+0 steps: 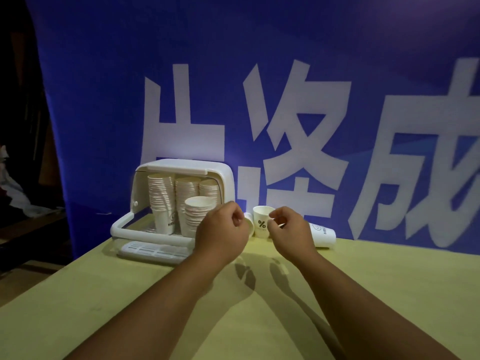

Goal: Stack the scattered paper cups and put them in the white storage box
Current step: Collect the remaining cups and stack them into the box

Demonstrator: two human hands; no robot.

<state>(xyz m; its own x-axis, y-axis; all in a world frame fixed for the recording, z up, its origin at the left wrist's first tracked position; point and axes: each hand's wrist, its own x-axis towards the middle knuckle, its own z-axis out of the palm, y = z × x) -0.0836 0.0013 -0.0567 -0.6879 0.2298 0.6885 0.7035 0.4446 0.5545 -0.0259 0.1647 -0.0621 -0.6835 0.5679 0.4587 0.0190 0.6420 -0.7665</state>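
A: So, loose cups, where?
B: Upright % cup (261, 222) at far centre of table (389, 287); side-lying cup (322, 236) just right of it; tipped cup (250, 225) just left, partly hidden by left hand (223, 231).
A: Box?
B: White storage box (181, 166) far left, front open; several stacks (162, 198) already inside; approx 3 cups left to stack & stow, I'd judge.
A: Grip?
B: Left hand curled, nothing visibly held; right hand (291, 229) curled by % cup rim; can't tell if pinching.
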